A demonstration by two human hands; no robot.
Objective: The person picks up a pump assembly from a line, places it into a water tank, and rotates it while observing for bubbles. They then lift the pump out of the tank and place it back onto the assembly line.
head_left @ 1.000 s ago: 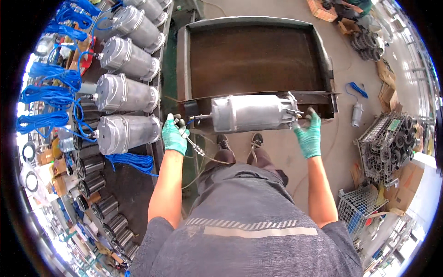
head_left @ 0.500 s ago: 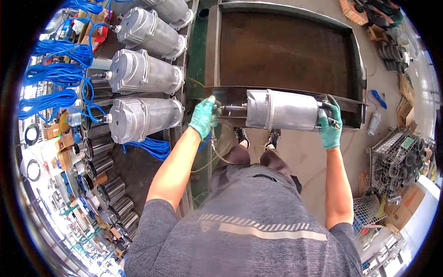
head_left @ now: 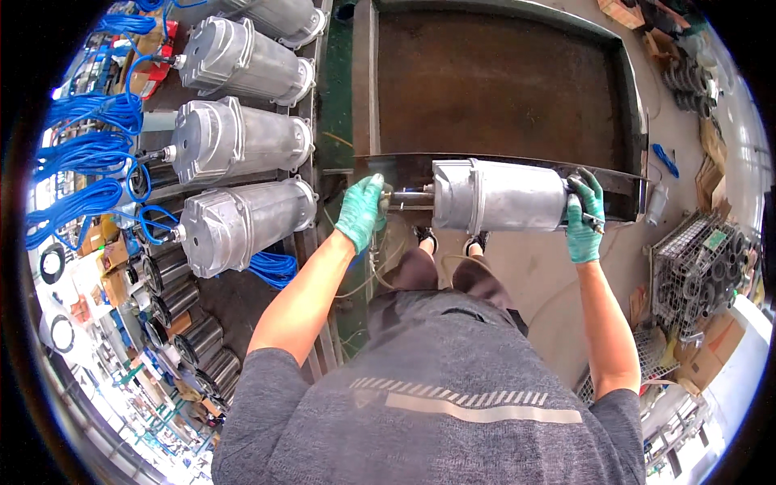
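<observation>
- At two o'clock from the middle of our view lies the silver housing (head_left: 517,194), crosswise before the near edge of the metal tank (head_left: 501,81); whether that edge bears its weight we cannot tell.
- Our left hand (head_left: 361,212), near eleven o'clock, has its fingers curled about the tip of the slim shaft (head_left: 414,197) at the housing's left end; the palm is hidden.
- Our right hand (head_left: 585,217), towards three o'clock, grasps the housing's other end, fingers bent round the fittings there.
- We judge the step in hand to be working a connection at the shaft while we steady the housing; the next move seems to call for keeping both ends level and the shaft unforced.
- At ten o'clock, similar housings (head_left: 242,133) lie in a row on the dark tabletop (head_left: 242,323), with blue cable coils (head_left: 85,153) beyond them towards nine.
- At eight o'clock we see metal cylinders (head_left: 198,333).
- At three o'clock a wire basket (head_left: 675,279) filled with dark rings stands on the pale floor (head_left: 550,339), a cardboard box (head_left: 703,356) near it towards four.
</observation>
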